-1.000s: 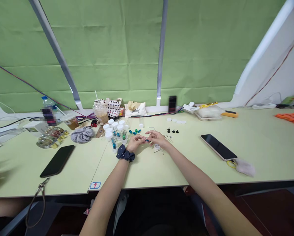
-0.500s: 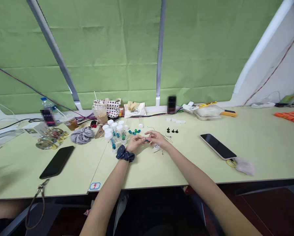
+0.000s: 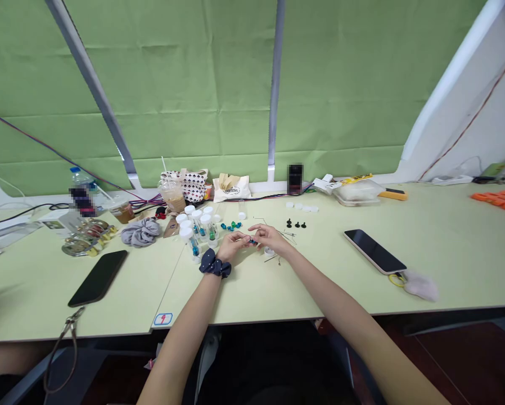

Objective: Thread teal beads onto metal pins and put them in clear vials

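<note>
Over the middle of the table, my left hand [image 3: 231, 246] and my right hand [image 3: 270, 238] meet at the fingertips. Pinched between them is a small shiny blue piece [image 3: 252, 241], too small for me to tell its kind. A dark scrunchie [image 3: 214, 264] circles my left wrist. Several clear tubes with white caps [image 3: 197, 215] stand left of my hands, some with blue or green pieces inside. Loose blue and green pieces [image 3: 232, 225] lie just beyond my left hand. Beside my right hand are a white cap [image 3: 269, 252] and thin metal rods [image 3: 287, 234].
Black knob-like parts [image 3: 297, 224] and white caps [image 3: 305, 208] lie farther back. Phones rest at left [image 3: 98, 277] and right [image 3: 374, 250]. Iced drink cups [image 3: 174, 198], a grey scrunchie [image 3: 141, 232], a cream pouch [image 3: 231, 188] and a plastic box [image 3: 357, 193] line the back.
My hands hold almost the same pose around the small blue piece. At the far left edge, a blurred dark shape over the table has gone from view.
</note>
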`<state>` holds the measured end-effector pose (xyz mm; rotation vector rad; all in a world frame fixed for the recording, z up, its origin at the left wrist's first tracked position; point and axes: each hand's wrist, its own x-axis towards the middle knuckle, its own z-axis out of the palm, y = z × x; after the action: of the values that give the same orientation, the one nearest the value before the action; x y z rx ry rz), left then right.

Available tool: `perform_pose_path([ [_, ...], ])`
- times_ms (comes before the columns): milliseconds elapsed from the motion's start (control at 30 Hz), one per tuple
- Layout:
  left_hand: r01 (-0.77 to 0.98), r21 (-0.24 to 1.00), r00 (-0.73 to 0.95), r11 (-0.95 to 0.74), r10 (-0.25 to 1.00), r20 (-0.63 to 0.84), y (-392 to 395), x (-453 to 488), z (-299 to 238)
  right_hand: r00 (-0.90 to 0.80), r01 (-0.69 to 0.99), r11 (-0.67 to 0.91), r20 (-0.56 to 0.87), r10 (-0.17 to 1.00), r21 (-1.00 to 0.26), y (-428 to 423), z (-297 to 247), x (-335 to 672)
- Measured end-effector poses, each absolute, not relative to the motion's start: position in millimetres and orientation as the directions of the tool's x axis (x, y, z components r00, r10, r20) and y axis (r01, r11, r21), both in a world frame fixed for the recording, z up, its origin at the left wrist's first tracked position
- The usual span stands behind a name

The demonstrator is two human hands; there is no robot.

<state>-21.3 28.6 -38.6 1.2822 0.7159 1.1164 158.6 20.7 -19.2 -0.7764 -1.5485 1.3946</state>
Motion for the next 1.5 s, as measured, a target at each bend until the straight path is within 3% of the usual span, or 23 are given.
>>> perform_pose_path([
  [1500, -0.296, 0.954, 0.345, -0.051, 0.925, 0.157, 27.7, -23.9, -37.9, -0.426, -0.161, 0.148, 0.204, 0.881, -0.976, 16.5, -13.4, 157.0],
])
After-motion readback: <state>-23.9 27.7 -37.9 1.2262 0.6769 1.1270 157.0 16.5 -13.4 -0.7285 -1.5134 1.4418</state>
